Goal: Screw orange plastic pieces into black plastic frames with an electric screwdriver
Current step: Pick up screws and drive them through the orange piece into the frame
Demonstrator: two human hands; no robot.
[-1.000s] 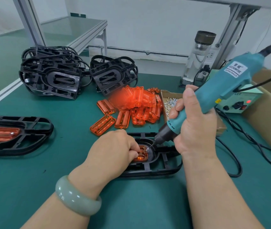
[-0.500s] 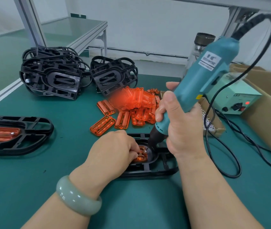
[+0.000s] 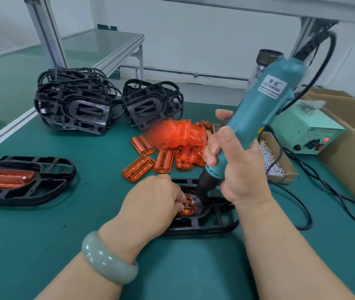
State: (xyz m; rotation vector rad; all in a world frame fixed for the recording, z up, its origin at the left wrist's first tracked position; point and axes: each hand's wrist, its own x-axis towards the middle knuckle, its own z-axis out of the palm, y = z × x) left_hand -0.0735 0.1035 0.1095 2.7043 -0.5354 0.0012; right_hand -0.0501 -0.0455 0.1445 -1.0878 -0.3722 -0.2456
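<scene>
Cardboard tray (image 3: 287, 169): loose screws (image 3: 266, 149). Right hand (image 3: 243, 169) grips screwdriver (image 3: 258, 109); left hand (image 3: 150, 200) pinches orange piece (image 3: 188, 210) in black frame (image 3: 204, 228).

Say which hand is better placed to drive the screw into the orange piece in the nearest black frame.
Right. The right hand grips the teal electric screwdriver, its tip down at the translucent orange plastic piece seated in the black plastic frame. The left hand pinches that piece steady.
</scene>
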